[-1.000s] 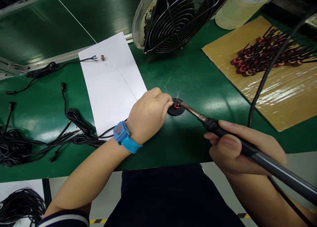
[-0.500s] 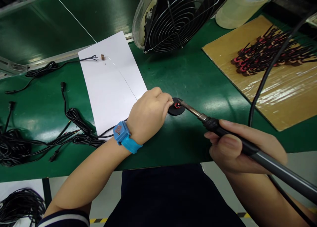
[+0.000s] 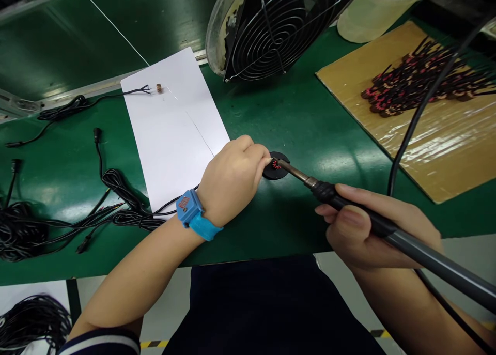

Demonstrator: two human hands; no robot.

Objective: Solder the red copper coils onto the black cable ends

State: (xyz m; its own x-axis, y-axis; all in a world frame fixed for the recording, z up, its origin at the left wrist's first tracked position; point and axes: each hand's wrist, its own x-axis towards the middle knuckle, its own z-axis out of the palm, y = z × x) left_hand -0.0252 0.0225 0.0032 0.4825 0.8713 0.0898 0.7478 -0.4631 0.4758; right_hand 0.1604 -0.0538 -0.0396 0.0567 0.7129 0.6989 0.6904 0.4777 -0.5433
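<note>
My right hand (image 3: 382, 228) grips a soldering iron (image 3: 364, 218) by its dark handle. The iron's tip reaches a small red-and-black ringed part (image 3: 276, 165), which sits on a round black disc (image 3: 277, 175). From the other side my left hand (image 3: 234, 182) pinches at the edge of that part. Its fingertips are closed, and what lies between them is hidden by the hand. A thin wire (image 3: 199, 133) runs over the white sheet (image 3: 174, 138) and ends behind this hand. A blue strap (image 3: 197, 215) circles my left wrist.
A fan with a wire guard (image 3: 279, 40) stands at the back, beside a plastic bottle (image 3: 362, 19). Several ringed parts with black leads (image 3: 411, 86) lie on a cardboard sheet (image 3: 426, 164). Coiled black cables (image 3: 124, 195) cover the left of the bench. The iron's cord (image 3: 413, 133) hangs at right.
The soldering iron and my right hand have shifted slightly left, bringing the tip further over the ringed part. My left hand stays in place with its fingers still closed.
</note>
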